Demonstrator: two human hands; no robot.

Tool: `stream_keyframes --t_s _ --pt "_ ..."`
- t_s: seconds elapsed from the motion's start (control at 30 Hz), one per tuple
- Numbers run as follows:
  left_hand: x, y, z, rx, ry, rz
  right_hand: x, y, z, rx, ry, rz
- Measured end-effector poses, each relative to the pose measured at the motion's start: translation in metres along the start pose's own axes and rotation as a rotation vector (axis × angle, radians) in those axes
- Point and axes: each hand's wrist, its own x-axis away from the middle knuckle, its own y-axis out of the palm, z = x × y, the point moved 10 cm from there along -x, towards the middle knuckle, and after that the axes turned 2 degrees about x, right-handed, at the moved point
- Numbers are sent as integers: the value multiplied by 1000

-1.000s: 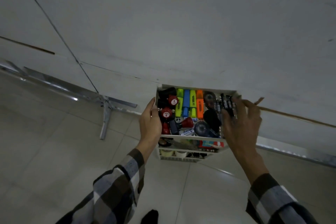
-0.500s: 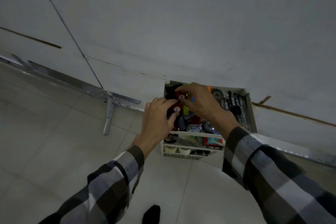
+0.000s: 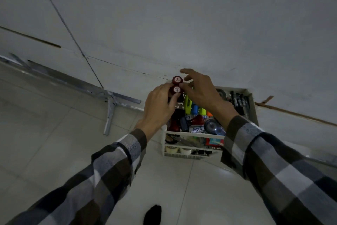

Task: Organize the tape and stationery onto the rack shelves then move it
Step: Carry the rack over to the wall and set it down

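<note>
The left hand (image 3: 158, 108) is closed around a dark red round-topped stamp (image 3: 175, 90); the right hand (image 3: 200, 89) pinches a second red stamp (image 3: 177, 79), fingers half spread; both are above the white three-tier plastic rack (image 3: 193, 134) on the floor.

The pale tiled floor (image 3: 54, 151) carries a white rack (image 3: 193, 134) at about 3 o'clock from centre, standing against the wall. Its top shelf holds highlighters (image 3: 196, 108), stamps (image 3: 197, 120), a tape dispenser (image 3: 212, 126) and black pens (image 3: 238, 100) at 2 o'clock. Lower shelves hold tape rolls (image 3: 171, 149). A metal frame (image 3: 109, 104) lies on the floor at 9 o'clock.
</note>
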Motion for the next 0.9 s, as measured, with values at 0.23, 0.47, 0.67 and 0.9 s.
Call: stream_keyframes --t_s 0.23,0.47,0.67,0.9 --pt "13 -12 0 38 -32 42 82 16 11 412 -89 -373" --pt "52 10 11 -228 250 -262 91 24 10 425 -173 -286" --pt "54 17 17 -450 297 -408 100 16 6 307 -169 -179" --pt "41 20 16 -463 279 -492 102 -7 1 223 -126 49"
